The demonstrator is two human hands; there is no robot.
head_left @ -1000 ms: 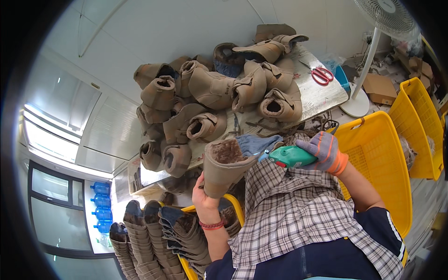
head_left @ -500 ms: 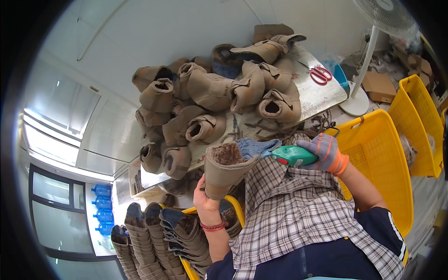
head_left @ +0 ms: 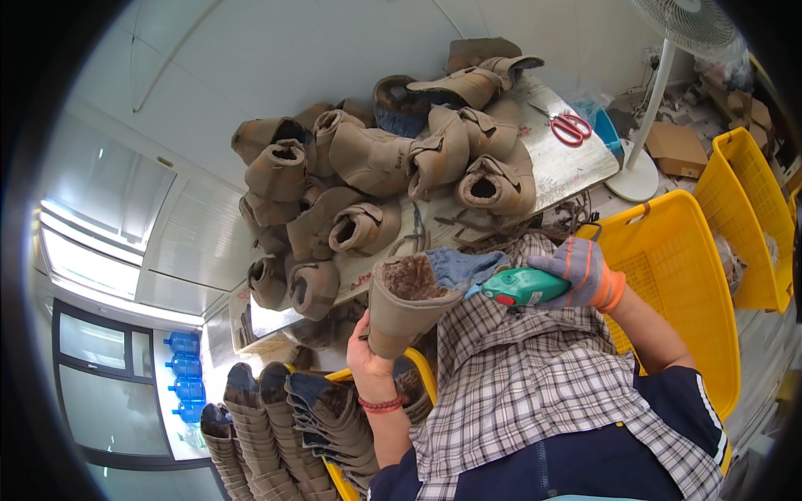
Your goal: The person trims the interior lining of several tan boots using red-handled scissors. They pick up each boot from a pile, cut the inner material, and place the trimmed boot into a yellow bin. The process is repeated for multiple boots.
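My left hand (head_left: 373,361) is closed round a brown boot upper (head_left: 403,324) from below, its opening turned up. Brown fleece lines the inside, and a flap of blue fleece (head_left: 464,265) sticks out over the right side of the rim. A grey and orange glove covers my right hand (head_left: 585,274), which grips green electric scissors (head_left: 530,285) by the body. Their blade end points left and meets the upper's right rim, just below the blue flap. The exact contact of blade and fleece is too small to make out.
A heap of brown boot uppers (head_left: 368,163) covers much of the table (head_left: 576,175), with red-handled scissors (head_left: 571,129) at its right end. Yellow crates (head_left: 697,267) stand at right. Stacked uppers (head_left: 280,434) stand lower left. A white fan (head_left: 647,125) rises behind the table.
The electric scissors have turned slightly, their blade end now lower on the upper's rim. The blue flap stands freer above the blade. My left hand keeps its hold.
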